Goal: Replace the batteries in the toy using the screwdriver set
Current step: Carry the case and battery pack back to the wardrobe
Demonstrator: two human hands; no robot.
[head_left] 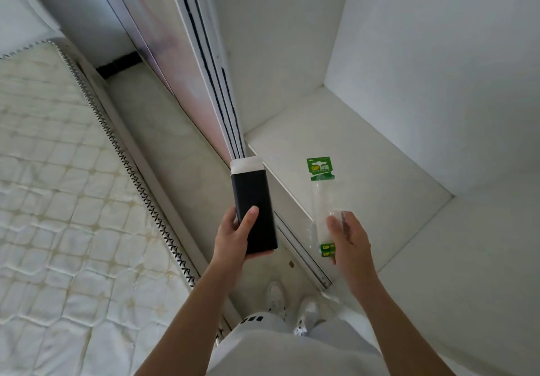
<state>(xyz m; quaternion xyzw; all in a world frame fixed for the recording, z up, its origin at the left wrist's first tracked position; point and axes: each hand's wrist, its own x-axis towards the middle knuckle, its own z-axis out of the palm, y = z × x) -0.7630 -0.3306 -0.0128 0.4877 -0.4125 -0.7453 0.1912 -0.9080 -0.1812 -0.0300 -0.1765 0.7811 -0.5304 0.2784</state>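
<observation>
Okay, my left hand [233, 237] grips the black case [254, 200] by its near end, long axis pointing away from me, white cap [246, 166] farthest. My right hand [349, 240] pinches the battery pack [321, 203], green header [320, 168] pointing away above the white shelf [385, 168]; the cells inside are hard to make out.

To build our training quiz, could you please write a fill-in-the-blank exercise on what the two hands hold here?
1. The left hand grips a slim case that is mostly ____ with a white end.
2. The right hand holds a clear battery pack whose top label is ____.
3. The mattress lies on the person's ____ side.
Missing words: black; green; left.
</observation>
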